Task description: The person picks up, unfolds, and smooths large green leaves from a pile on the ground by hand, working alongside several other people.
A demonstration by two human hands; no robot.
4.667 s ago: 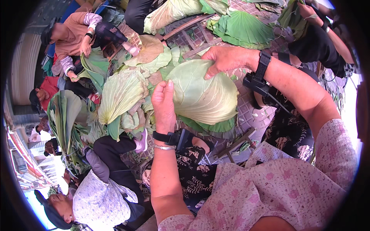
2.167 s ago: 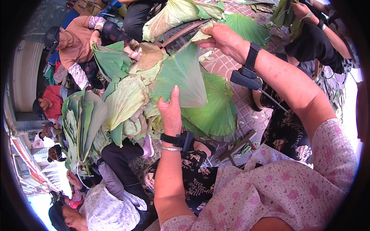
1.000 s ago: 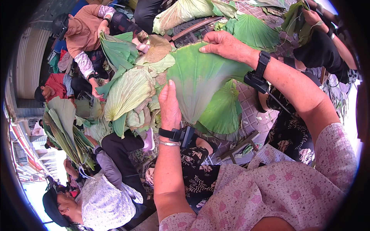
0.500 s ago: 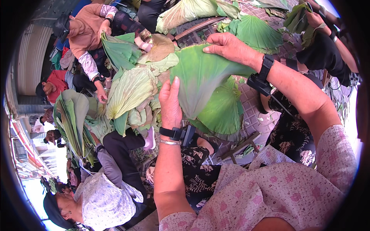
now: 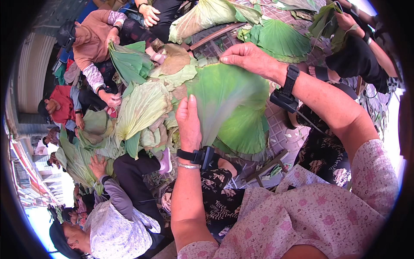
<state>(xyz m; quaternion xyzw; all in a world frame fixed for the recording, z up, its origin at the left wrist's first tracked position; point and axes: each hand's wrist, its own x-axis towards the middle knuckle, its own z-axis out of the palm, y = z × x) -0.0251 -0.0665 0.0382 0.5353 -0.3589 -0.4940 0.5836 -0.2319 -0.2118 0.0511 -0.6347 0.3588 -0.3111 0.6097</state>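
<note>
A large green lotus leaf (image 5: 224, 86) is stretched between my two hands. My right hand (image 5: 252, 59) pinches its far edge between thumb and fingers. On the near left, my left hand (image 5: 188, 123) is closed on the leaf's edge with the thumb pointing up; its fingertips are partly hidden. Under the held leaf, a pile of green lotus leaves (image 5: 245, 131) lies low in front of my knees. Paler, yellowish lotus leaves (image 5: 144, 108) are heaped just left of my left hand.
A person in an orange top (image 5: 92, 39) handles a folded green leaf (image 5: 129, 60) at the far left. Another, in a pale patterned top (image 5: 123, 224), sits near left, a hand on leaves. More leaves (image 5: 280, 39) lie on the paving beyond. A wooden frame (image 5: 269, 166) stands near my knees.
The held leaf has lowered and spread over the pile. My right hand has shifted slightly left and down along its edge. At left, the neighbour's upright leaf bundle now lies lower.
</note>
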